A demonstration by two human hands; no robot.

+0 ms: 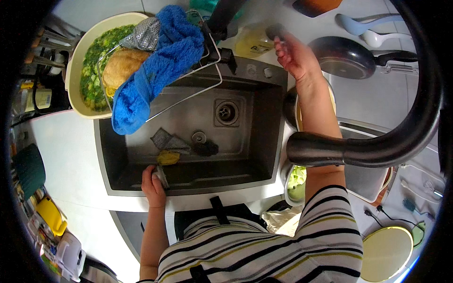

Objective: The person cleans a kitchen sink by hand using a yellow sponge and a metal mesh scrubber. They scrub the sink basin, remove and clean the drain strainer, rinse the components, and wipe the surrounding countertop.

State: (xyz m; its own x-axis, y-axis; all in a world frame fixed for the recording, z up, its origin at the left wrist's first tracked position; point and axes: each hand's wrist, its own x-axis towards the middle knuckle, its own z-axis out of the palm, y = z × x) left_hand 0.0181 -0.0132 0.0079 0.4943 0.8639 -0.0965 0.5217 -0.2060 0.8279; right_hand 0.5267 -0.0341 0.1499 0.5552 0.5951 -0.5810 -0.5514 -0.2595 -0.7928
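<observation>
My left hand (pixel 153 185) is at the near rim of the dark sink (pixel 262 141), its fingers around a small pale item (pixel 162 177) mostly hidden by them. On the sink floor lie a grey mesh cloth (pixel 169 140), a crumpled yellow piece (pixel 168 157), a metal strainer plug (pixel 198 136) and a dark scrubber (pixel 207 148). My right hand (pixel 296 56) reaches past the far right corner. Its thumb and fingertips hold a dark round thing (pixel 275 32) beside a bottle of yellow liquid (pixel 253 40). Whether that is the bottle's cap is unclear.
A blue towel (pixel 159 67) hangs over a wire rack (pixel 187 100) at the sink's far left. Behind it stands a cream basin (pixel 72 76) of leafy greens. The black faucet (pixel 382 152) arches over my right arm. A frying pan (pixel 341 56) and ladles (pixel 357 26) lie at right.
</observation>
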